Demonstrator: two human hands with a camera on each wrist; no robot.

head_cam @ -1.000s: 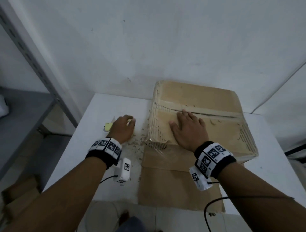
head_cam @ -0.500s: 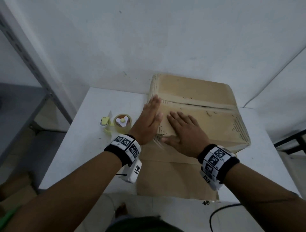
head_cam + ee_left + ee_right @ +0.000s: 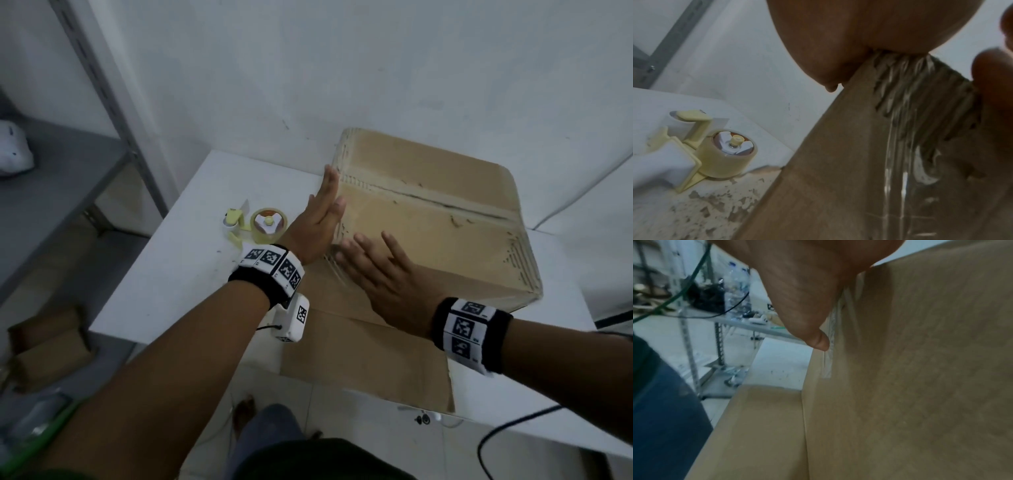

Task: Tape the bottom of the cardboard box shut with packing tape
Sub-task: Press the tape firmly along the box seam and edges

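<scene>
A worn brown cardboard box (image 3: 431, 219) stands bottom-up on the white table (image 3: 191, 246), its two flaps meeting at a dark middle seam. Clear tape (image 3: 898, 104) runs down its left side. My left hand (image 3: 322, 219) lies flat with straight fingers against the box's left side edge. My right hand (image 3: 380, 270) rests open on the near left corner of the box, fingers spread. A yellow tape dispenser (image 3: 255, 226) with a roll of packing tape (image 3: 727, 155) stands on the table, left of my left hand, untouched.
A loose box flap (image 3: 363, 359) lies flat over the table's near edge. Cardboard crumbs (image 3: 715, 207) litter the table beside the box. A grey metal shelf (image 3: 68, 171) stands at the left. A black cable (image 3: 507, 431) hangs at the near right.
My left hand left the tape dispenser and moved right, flat against the box's left side. My right hand slid from the top toward the near left corner.
</scene>
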